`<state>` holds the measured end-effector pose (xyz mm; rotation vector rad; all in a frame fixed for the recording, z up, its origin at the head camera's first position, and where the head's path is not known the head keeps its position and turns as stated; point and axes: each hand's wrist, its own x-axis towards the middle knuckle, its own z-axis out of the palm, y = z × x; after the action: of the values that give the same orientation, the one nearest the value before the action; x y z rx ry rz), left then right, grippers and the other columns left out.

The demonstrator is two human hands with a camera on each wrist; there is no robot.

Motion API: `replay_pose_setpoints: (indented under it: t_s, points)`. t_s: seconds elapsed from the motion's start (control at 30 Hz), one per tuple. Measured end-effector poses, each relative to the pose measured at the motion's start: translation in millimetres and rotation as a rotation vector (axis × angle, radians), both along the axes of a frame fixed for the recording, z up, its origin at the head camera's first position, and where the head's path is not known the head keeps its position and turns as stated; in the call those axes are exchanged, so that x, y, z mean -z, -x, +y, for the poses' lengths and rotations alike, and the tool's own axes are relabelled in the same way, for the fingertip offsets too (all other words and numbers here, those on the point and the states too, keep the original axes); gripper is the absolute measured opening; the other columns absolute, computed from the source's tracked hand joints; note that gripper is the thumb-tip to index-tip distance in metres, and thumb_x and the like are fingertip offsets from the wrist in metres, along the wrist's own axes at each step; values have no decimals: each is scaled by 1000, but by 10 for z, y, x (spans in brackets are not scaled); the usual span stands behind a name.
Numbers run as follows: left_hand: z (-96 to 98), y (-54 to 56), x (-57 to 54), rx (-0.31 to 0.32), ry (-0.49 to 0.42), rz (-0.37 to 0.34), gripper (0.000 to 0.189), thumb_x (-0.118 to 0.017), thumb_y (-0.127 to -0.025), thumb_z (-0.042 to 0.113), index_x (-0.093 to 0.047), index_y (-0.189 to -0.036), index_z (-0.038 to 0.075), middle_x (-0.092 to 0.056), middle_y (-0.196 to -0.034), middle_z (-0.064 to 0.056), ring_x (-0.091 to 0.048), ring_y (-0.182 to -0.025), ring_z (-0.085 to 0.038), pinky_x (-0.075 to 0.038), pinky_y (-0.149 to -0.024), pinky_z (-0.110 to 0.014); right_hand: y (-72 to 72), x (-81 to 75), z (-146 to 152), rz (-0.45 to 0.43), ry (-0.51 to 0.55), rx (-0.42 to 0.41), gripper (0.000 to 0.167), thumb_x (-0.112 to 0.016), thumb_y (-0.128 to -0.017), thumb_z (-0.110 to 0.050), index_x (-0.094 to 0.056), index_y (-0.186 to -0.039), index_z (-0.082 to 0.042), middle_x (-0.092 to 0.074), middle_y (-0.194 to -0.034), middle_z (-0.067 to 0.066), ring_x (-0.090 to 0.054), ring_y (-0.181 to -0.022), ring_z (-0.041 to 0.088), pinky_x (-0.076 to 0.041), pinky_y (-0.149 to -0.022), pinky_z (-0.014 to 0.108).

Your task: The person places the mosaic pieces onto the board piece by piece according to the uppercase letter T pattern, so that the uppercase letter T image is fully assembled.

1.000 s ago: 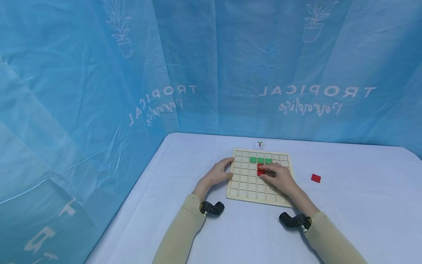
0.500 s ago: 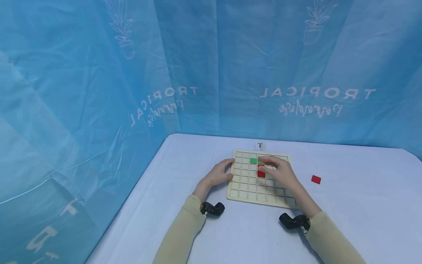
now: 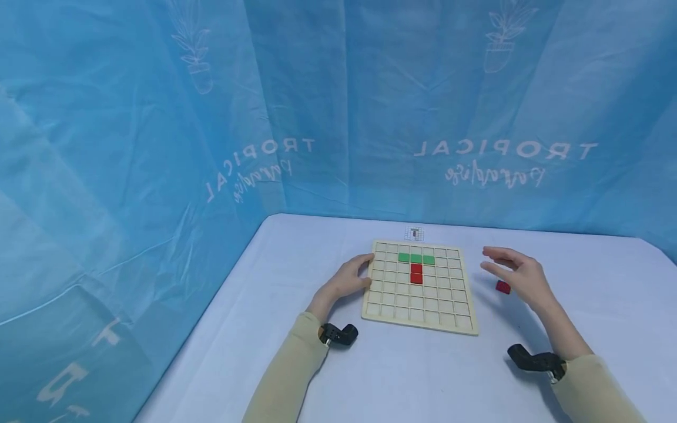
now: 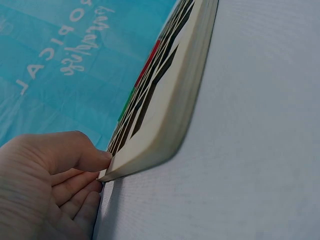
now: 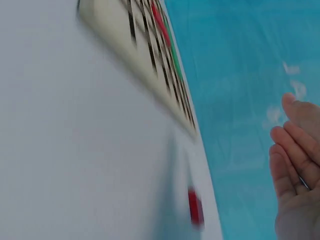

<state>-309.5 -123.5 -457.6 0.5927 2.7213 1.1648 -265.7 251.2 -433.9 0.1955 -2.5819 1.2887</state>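
The pale wooden grid board [image 3: 431, 302] lies on the table, with several square recesses. Three green tiles [image 3: 416, 258] form a row near its far side, and two red tiles [image 3: 416, 273] run down from the middle one. My left hand [image 3: 346, 279] holds the board's left edge; in the left wrist view, thumb and fingers meet its rim [image 4: 172, 130]. To the right of the board, my right hand [image 3: 520, 279] hovers with nothing in it, fingers apart from the thumb. Just below it, a loose red tile [image 3: 503, 287] lies on the cloth, partly hidden; the right wrist view shows it blurred.
A small printed card [image 3: 415, 234] with a T-shaped pattern lies behind the board. White cloth [image 3: 402, 376] covers the table. Blue curtains [image 3: 381, 117] hang along its back and left sides. A black wrist camera [image 3: 534, 359] sits on each forearm.
My right hand has left the red tiles on the board, lifted and swung right, over beside the loose red tile. My left hand has stayed at the board's edge.
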Motion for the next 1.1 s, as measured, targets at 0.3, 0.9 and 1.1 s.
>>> replay_pose_setpoints:
  t_s: [0.3,0.9,1.1]
  points:
    - [-23,1,-4,-10,-13,-9,67,-59,-83,6,-34,-146,6,-35,-148,-8,-28,-137,-21,-24,-112,-33,-203,70,379,-45,-72,77,55,-59,-91,-43,-53,-131,-5,-54,-127,17,-49,-115,34,-45,-89,58]
    - [14,-3,-21,-6,-24,-4,67,-59,-83,6,-34,-146,5,-35,-148,-9,-29,-137,-22,-25,-112,-33,-181,424,415,19,-206,48,49,-67,-89,-29,-55,-125,1,-56,-122,25,-48,-114,44,-41,-89,63]
    - [18,-9,-12,-6,-21,-5,68,-60,-83,5,-34,-145,4,-35,-148,-9,-28,-137,-22,-25,-112,-34,-182,485,407,49,-248,44,38,-67,-87,-15,-58,-121,2,-57,-118,24,-49,-111,43,-43,-87,63]
